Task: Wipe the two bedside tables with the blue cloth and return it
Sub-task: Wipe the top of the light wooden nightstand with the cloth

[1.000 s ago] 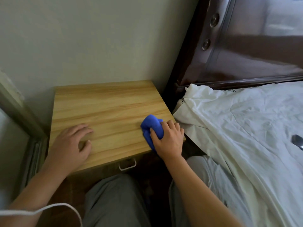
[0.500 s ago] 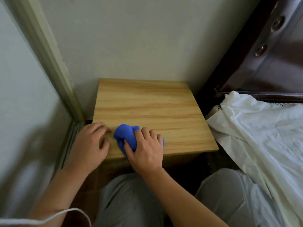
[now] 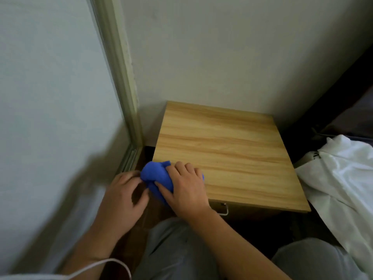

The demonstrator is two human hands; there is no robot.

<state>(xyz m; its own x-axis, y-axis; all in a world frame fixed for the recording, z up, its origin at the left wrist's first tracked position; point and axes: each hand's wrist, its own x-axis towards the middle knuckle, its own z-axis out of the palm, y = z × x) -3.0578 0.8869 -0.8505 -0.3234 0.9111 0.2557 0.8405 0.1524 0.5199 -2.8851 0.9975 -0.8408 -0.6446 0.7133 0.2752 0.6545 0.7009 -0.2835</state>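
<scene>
Bunching under the right hand: the blue cloth (image 3: pixel 156 179) is sitting crumpled at the near left corner of the bedside table (image 3: pixel 228 156), part of it spilling over the table's left edge.
Right hand: the right hand (image 3: pixel 185 190) is lying on top of the cloth, fingers curled over it and thumb pressing along its near side, so it is gripping the cloth against the wood.
Left hand: the left hand (image 3: pixel 125 195) is hanging just off the table's left front corner, fingers loosely bent; its fingertips are meeting the cloth's left end, but whether they are pinching it cannot be told.
Table: the light wooden top is standing in the corner, its back edge against the wall (image 3: pixel 222 57); a metal drawer handle (image 3: pixel 223 209) is showing under the front edge, just right of the right wrist.
Left of the table: a pale green frame (image 3: pixel 119 77) is running down to the floor.
Right of the table: a white sheet (image 3: pixel 341 182) is lying rumpled just beside the table's right edge.
Near edge: grey trousers (image 3: pixel 175 251) are covering the person's knees below the hands, and a white cord (image 3: pixel 96 267) is looping across the left forearm.
</scene>
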